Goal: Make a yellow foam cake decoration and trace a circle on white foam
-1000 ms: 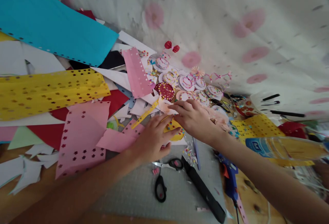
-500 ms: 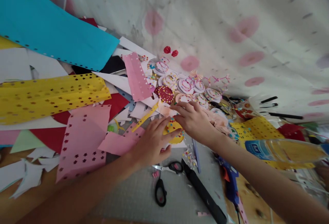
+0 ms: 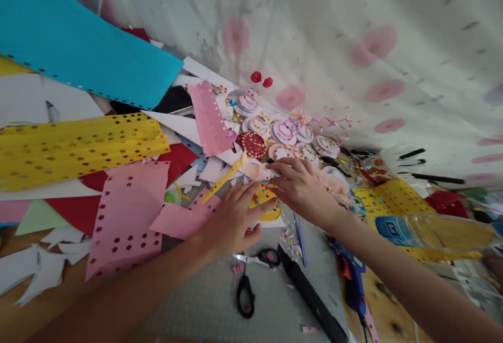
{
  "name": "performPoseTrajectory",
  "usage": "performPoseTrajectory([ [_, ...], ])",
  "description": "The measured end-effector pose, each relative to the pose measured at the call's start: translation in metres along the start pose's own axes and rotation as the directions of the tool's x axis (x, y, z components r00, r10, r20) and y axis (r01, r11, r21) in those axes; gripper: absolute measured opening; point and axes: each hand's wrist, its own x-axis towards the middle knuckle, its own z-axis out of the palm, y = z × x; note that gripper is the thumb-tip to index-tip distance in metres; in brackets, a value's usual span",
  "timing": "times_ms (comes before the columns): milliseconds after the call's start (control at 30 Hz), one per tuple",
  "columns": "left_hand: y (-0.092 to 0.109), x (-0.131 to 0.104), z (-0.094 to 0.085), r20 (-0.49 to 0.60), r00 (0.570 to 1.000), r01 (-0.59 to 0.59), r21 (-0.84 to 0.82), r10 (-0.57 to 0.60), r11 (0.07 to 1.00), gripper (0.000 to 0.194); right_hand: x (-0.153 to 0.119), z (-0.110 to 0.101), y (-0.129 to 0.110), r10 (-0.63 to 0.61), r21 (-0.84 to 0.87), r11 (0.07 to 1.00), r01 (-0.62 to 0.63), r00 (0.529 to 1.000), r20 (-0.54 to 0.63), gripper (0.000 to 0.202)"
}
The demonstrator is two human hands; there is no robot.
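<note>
My left hand (image 3: 233,220) lies with outstretched fingers along the left edge of a round yellow paper piece (image 3: 271,209) dotted with small coloured confetti. Its thumb stands apart from the other fingers, and nothing shows between them. Above the yellow piece, my right hand (image 3: 302,191) reaches in from the right, fingers spread and slightly bent, tips near the confetti. Pale peach paper (image 3: 251,167) sits just beyond both hands' fingertips. A red paper disc (image 3: 251,145) with confetti lies farther back. Part of the yellow piece is hidden under my fingers.
Black-handled scissors (image 3: 246,296) and a black box cutter (image 3: 310,290) lie on the grey cutting mat (image 3: 204,301). To the right are a blue glue gun (image 3: 356,280) and a plastic bottle (image 3: 432,231). Decorated paper rounds (image 3: 285,132) cluster behind; punched paper sheets (image 3: 129,217) spread left.
My right hand has shifted slightly right, its fingertips drawing back from the peach paper towards the confetti. My left hand has stayed nearly still.
</note>
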Motion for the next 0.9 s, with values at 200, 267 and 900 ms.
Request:
performPoseTrajectory([
  [200,-0.001,0.000,0.001,0.002,1.000,-0.005,0.012,0.005,1.000,0.062,0.000,-0.003,-0.001,0.028,-0.051,0.998,-0.025,0.998,0.062,0.007],
  [267,-0.001,0.000,0.000,0.004,1.000,-0.002,0.017,0.002,1.000,0.062,0.001,-0.003,-0.002,0.029,-0.066,0.998,-0.025,0.998,0.058,0.008],
  [900,-0.001,-0.002,-0.002,-0.009,1.000,-0.010,-0.082,0.009,0.997,0.071,-0.034,0.003,-0.017,0.447,0.510,0.806,-0.300,0.874,-0.192,0.019],
])
